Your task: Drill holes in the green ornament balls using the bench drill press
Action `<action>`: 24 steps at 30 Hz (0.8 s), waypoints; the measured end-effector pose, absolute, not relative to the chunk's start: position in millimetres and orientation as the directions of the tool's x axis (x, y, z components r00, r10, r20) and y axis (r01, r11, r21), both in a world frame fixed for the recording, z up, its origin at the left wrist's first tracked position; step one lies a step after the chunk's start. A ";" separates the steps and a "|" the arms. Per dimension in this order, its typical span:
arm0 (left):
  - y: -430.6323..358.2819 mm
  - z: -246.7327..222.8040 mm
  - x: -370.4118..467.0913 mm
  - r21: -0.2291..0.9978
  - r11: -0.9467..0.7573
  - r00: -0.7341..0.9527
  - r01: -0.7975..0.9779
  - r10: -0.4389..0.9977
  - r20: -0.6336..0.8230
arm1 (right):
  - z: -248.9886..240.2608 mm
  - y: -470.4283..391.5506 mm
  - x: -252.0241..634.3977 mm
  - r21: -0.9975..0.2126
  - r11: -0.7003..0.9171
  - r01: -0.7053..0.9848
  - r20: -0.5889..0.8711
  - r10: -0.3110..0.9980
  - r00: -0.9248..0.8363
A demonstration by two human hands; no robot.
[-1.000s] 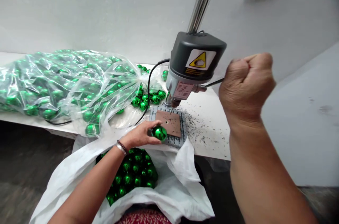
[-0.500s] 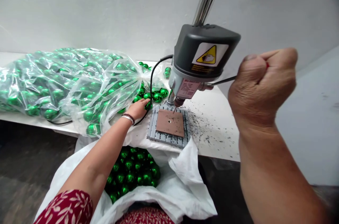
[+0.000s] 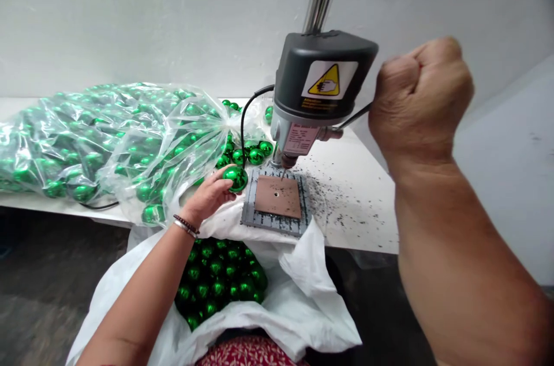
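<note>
Between its fingertips my left hand (image 3: pixel 210 195) holds a shiny green bauble (image 3: pixel 235 179), just left of the drill press base (image 3: pixel 277 226). My right hand (image 3: pixel 422 103) is closed in a fist around the end of the feed lever (image 3: pixel 355 116) of the small bench drill press (image 3: pixel 324 80). Below its chuck (image 3: pixel 289 161) a brown square plate (image 3: pixel 277 204) with a small hole lies on the grooved base. Loose green baubles (image 3: pixel 256 156) lie behind the left hand, beside the black power cord (image 3: pixel 243 123).
A large clear plastic bag (image 3: pixel 108 144) full of green baubles spreads over the left of the white table (image 3: pixel 355 204). Dark shavings litter the base and the tabletop. At the front edge a white sack (image 3: pixel 303 297) holds many green baubles (image 3: pixel 216 279).
My left hand has drawn a green bauble out of the loose group, toward me. My right hand stays on the lever. The view has shifted slightly.
</note>
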State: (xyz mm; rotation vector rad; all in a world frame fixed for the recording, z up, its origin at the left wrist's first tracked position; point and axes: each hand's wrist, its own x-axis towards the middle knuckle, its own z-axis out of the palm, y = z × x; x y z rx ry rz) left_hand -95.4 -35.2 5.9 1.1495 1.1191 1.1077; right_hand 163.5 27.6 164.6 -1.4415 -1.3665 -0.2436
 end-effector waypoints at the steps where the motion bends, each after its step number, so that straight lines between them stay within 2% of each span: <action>1: -39.4 5.0 -92.0 0.972 0.141 0.159 -0.189 0.981 -0.111 | 168.3 29.3 162.1 -0.558 0.229 0.798 0.721 0.610 0.329; 3: -44.4 1.8 -84.3 0.916 0.235 0.228 -0.325 0.960 -0.165 | 173.7 32.3 160.2 -0.584 0.228 0.779 0.697 0.633 0.337; 5: -45.8 -1.5 -76.8 0.881 0.278 0.249 -0.382 0.949 -0.192 | 176.8 34.8 159.4 -0.602 0.239 0.762 0.686 0.643 0.340; 10: -40.9 -5.2 -61.8 0.891 0.283 0.219 -0.355 0.952 -0.214 | 179.5 38.7 159.4 -0.626 0.224 0.747 0.652 0.675 0.344; 13: -34.9 -5.3 -55.9 0.939 0.253 0.219 -0.233 0.954 -0.202 | 179.8 38.8 159.2 -0.620 0.230 0.750 0.652 0.683 0.329; 16: -27.2 -5.1 -50.7 0.982 0.189 0.191 -0.033 0.965 -0.179 | 179.8 37.6 158.7 -0.614 0.230 0.755 0.646 0.697 0.313; 21: -9.6 -7.8 -41.6 0.968 0.170 0.162 0.187 0.966 -0.201 | 179.1 35.9 158.5 -0.614 0.226 0.756 0.636 0.709 0.305; 24: 0.9 -10.6 -38.2 0.943 0.097 0.157 0.317 0.976 -0.153 | 178.3 36.0 158.5 -0.611 0.254 0.750 0.647 0.706 0.288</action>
